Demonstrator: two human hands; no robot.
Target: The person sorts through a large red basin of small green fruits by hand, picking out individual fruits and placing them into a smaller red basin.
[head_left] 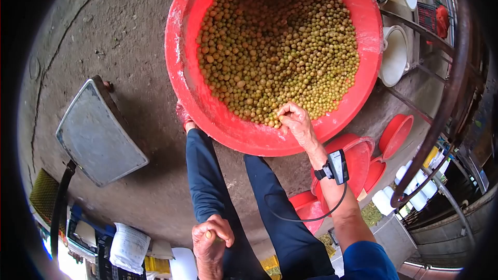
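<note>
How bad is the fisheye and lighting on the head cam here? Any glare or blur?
Head view: strong fisheye with a black vignette at the corners, and the railing bows into a curve. Light is soft daylight; the red basin casts only a faint shadow on the concrete floor. Bottom-left edge is blown out white. The fruits are sharp at centre, as is the right hand; the left hand is slightly softer.

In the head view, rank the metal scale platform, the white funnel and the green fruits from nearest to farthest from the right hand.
1. Green fruits: the right hand touches them at the red basin's near rim.
2. White funnel: beside the basin, upper right.
3. Metal scale platform: on the floor, far left.
</note>
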